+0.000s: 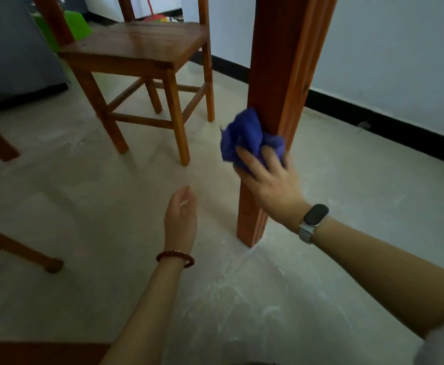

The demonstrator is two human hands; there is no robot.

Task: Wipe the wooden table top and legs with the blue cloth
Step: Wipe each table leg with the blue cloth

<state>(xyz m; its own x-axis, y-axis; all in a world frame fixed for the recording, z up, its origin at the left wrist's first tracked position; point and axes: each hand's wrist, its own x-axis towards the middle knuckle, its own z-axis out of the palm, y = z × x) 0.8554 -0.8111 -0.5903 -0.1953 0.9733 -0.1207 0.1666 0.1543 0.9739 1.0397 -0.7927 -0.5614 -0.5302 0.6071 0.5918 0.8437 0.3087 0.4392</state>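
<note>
Cloth (250,137), blue and bunched, sits at the middle of the frame, pressed against the table leg (276,75) that runs from the top edge down to the floor (110,193). My right hand (268,180) grips it, fingers (247,159) spread and curled into the folds, a watch (314,217) on that wrist. My left hand (181,209) hangs lower center, fingers loose and holding nothing, a red bracelet (174,258) below it. At upper left stands 1 wooden chair (136,54).
</note>
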